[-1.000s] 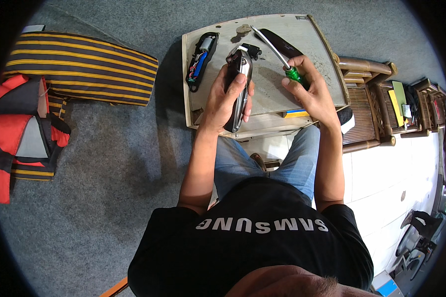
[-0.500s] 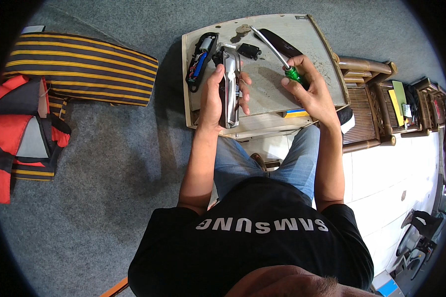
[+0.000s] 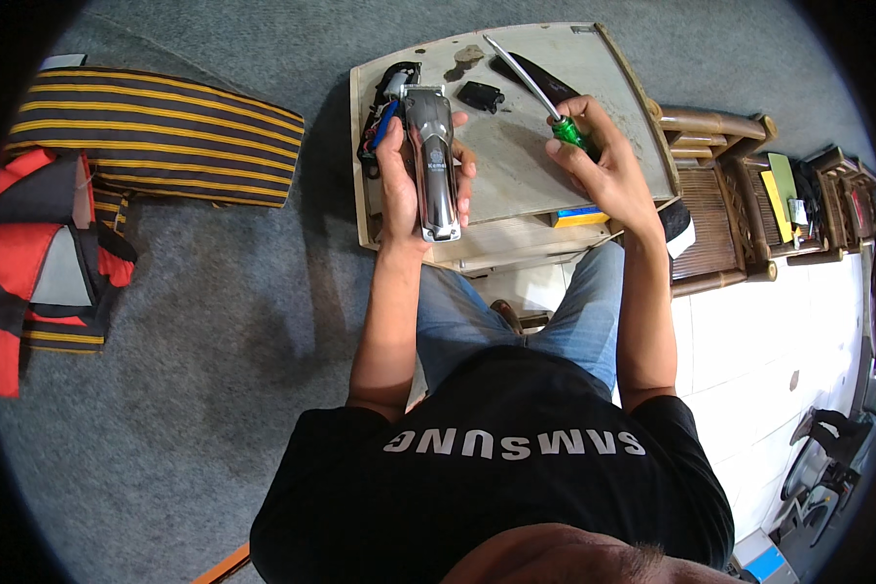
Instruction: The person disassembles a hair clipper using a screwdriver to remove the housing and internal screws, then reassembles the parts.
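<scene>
Currently, the left hand (image 3: 397, 185) curls around a silver and dark hair clipper (image 3: 432, 161), thumb on one side and fingertips on the other, holding it blade end outward above the near left of the table (image 3: 526, 190). Meanwhile the right hand (image 3: 613, 175) grips a green-handled screwdriver (image 3: 569, 129) whose shaft slants in front of a dark curved cover (image 3: 552, 78), while a small black part (image 3: 480, 95) lies between both tools

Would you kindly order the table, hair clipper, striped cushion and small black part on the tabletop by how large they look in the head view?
1. Table
2. Striped cushion
3. Hair clipper
4. Small black part
</scene>
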`<state>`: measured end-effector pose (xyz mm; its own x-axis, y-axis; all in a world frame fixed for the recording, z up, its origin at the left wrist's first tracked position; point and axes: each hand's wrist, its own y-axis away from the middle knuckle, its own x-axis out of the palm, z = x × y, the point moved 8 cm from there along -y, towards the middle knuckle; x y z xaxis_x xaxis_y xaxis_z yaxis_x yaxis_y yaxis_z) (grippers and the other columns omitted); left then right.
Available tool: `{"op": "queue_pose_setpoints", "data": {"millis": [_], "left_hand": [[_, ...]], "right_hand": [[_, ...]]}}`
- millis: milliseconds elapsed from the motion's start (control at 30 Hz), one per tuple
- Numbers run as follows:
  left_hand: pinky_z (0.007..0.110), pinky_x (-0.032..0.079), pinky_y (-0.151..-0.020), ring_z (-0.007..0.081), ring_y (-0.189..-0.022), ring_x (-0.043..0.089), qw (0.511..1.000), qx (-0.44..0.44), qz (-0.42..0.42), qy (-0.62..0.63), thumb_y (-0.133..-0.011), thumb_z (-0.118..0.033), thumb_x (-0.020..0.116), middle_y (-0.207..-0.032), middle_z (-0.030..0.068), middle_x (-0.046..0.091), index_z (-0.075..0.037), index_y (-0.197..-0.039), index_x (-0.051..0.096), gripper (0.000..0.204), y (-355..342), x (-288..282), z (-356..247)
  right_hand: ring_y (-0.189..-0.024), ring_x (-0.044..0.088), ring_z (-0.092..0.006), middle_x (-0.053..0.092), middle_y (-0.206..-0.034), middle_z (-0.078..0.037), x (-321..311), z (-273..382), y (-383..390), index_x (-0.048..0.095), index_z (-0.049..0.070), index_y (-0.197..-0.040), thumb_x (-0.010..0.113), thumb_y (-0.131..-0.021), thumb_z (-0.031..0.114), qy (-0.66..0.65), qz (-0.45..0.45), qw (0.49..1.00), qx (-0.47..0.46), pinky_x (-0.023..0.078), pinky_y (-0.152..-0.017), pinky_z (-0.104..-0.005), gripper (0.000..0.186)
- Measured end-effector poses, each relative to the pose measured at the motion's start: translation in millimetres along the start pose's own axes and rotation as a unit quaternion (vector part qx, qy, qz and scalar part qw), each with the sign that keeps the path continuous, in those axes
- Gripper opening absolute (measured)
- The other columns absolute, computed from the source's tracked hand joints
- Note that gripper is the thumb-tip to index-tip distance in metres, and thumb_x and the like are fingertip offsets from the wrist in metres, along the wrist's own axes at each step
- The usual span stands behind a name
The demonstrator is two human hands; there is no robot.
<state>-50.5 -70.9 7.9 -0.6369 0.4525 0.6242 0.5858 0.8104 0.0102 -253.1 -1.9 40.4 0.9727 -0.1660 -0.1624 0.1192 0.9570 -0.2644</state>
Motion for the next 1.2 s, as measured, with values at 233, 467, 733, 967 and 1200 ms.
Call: {"op": "queue_pose_setpoints", "data": {"millis": [233,467,733,967,1200], "left_hand": [[0.028,0.05,-0.032,0.0141,-0.042,0.057,0.999,0.014,-0.024,-0.034,-0.103,-0.073,0.03,-0.072,0.0113,0.062,0.011,-0.146,0.046,0.096,4,1,-4],[0.031,0.046,-0.03,0.0173,-0.038,0.053,0.998,-0.03,-0.058,-0.02,-0.102,-0.074,0.034,-0.068,0.0102,0.059,0.008,-0.143,0.051,0.093,5,-6,-3],[0.028,0.045,-0.029,0.0165,-0.037,0.053,0.996,0.027,-0.031,-0.077,-0.106,-0.068,0.034,-0.067,0.012,0.058,0.011,-0.139,0.051,0.088,4,7,-5],[0.027,0.045,-0.03,0.014,-0.039,0.054,0.993,0.034,-0.02,-0.115,-0.105,-0.069,0.036,-0.071,0.0109,0.061,0.011,-0.138,0.053,0.088,4,6,-5],[0.031,0.054,-0.036,0.0179,-0.046,0.065,0.994,0.031,0.018,-0.105,-0.105,-0.073,0.034,-0.076,0.0135,0.068,0.001,-0.13,0.057,0.082,2,4,-2]], "right_hand": [[-0.09,0.052,-0.0091,0.059,-0.09,0.0,1,2,3,0.059,0.003,-0.117,0.074,-0.092,0.014,-0.013,0.002,1.0,-0.019,0.043,-0.081,-0.0254,0.03],[-0.081,0.06,-0.0125,0.07,-0.091,-0.005,0,4,3,0.06,0.004,-0.118,0.073,-0.093,0.016,0.028,0.006,0.996,-0.087,0.048,-0.072,-0.0311,0.03],[-0.085,0.053,-0.0086,0.06,-0.09,0.0,3,-7,0,0.065,0.003,-0.12,0.071,-0.097,0.02,0.007,0.04,0.997,-0.064,0.044,-0.076,-0.0262,0.03],[-0.064,0.046,-0.0069,0.055,-0.069,0.0,0,-13,-3,0.068,0.004,-0.122,0.067,-0.101,0.027,-0.074,0.019,0.997,-0.008,0.039,-0.059,-0.0282,0.031],[-0.054,0.042,-0.0049,0.05,-0.069,0.003,8,-8,-2,0.061,0.004,-0.136,0.061,-0.107,0.022,-0.086,0.007,0.996,-0.013,0.031,-0.05,-0.024,0.034]]}}
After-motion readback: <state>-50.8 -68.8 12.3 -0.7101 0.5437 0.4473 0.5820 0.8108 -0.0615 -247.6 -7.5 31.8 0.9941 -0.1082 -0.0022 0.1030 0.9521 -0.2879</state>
